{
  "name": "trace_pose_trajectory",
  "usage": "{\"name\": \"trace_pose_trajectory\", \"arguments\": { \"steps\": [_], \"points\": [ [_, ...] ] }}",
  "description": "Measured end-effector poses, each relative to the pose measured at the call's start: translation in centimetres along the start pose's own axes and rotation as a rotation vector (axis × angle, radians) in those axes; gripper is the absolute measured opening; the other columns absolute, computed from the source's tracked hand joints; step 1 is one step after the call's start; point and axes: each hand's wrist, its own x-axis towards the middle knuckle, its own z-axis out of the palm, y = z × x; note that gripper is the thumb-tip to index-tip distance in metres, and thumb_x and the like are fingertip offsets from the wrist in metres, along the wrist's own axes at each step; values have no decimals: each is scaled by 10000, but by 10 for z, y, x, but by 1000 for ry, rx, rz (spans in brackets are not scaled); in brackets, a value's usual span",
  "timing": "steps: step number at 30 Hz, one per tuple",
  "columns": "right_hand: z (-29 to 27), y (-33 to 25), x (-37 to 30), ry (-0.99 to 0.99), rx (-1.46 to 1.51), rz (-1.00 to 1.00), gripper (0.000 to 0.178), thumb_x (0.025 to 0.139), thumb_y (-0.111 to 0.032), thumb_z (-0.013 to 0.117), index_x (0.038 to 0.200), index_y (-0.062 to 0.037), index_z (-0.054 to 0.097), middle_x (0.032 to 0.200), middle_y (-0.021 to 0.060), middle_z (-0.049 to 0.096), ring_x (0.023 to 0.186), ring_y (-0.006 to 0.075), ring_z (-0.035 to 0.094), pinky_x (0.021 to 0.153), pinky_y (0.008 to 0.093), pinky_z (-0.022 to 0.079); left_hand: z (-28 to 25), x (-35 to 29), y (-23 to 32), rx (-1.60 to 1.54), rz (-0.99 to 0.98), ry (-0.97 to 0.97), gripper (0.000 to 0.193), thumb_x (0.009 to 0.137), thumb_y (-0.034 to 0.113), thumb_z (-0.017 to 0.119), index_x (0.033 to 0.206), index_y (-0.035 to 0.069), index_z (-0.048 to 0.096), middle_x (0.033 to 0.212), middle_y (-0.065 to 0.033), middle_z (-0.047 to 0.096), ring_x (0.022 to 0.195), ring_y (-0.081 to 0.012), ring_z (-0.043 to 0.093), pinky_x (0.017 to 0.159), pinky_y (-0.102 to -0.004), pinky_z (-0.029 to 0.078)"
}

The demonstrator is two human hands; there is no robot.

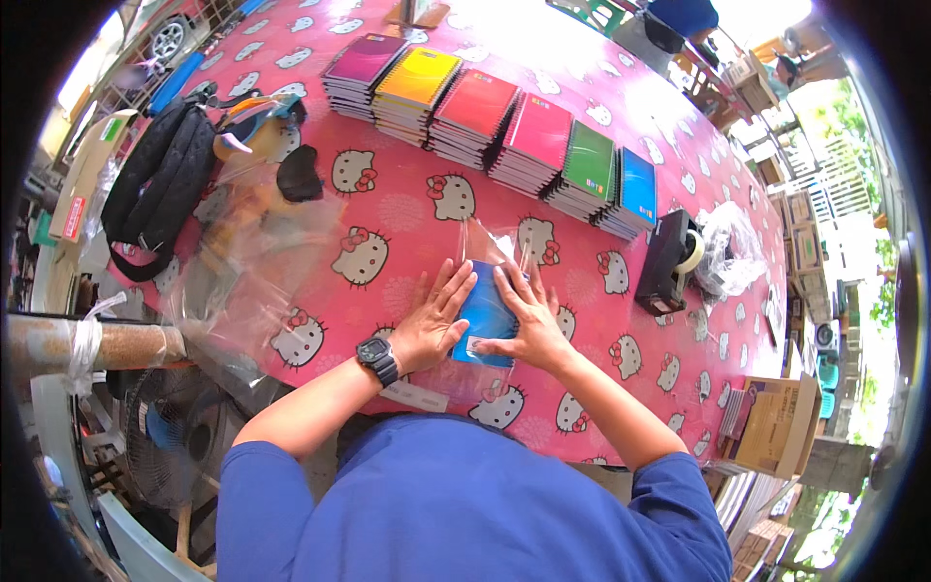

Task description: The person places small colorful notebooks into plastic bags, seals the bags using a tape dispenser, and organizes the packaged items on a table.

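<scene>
A blue notebook [482,303] lies flat on the pink patterned table in front of me, with a clear plastic sleeve [488,242] around it that reaches past its far edge. My left hand [430,320], below a black wristwatch, rests along the notebook's left side, fingers stretched out. On the right side my right hand [529,316] lies with fingers spread, its thumb across the near part of the cover. Both palms are down, and part of the notebook is hidden under them.
Spiral notebooks in several colours stand in stacks [472,102] across the far side. To the right are a black tape dispenser [667,262] and crumpled clear plastic [727,250]. Clear plastic bags [247,267] and a black bag [160,184] lie left. A cardboard box [773,424] sits at the near right.
</scene>
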Motion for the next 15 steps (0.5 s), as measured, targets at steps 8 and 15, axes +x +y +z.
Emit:
{"name": "trace_pose_trajectory", "arguments": {
  "steps": [8, 15],
  "points": [
    [2, -10, 5, 30, 11, 111, 1260, 466, -600, 787, 1459, -161, 146, 1518, 119, 100, 1387, 375, -79, 1021, 673, 35, -16, 21, 18, 208, -37, -222, 661, 861, 425, 475, 1435, 181, 256, 1515, -1, 160, 1404, -313, -12, 1090, -554, -25],
    [14, -12, -2, 292, 27, 46, 1420, 419, -534, 835, 1458, -144, -52, 1512, 166, -79, 1385, 381, -91, 1038, 646, 39, -23, 44, 20, 277, -68, -284, 788, 717, 572, 615, 1395, 273, 346, 1503, 48, 196, 1390, -370, -17, 1058, -630, -30]
  ]
}}
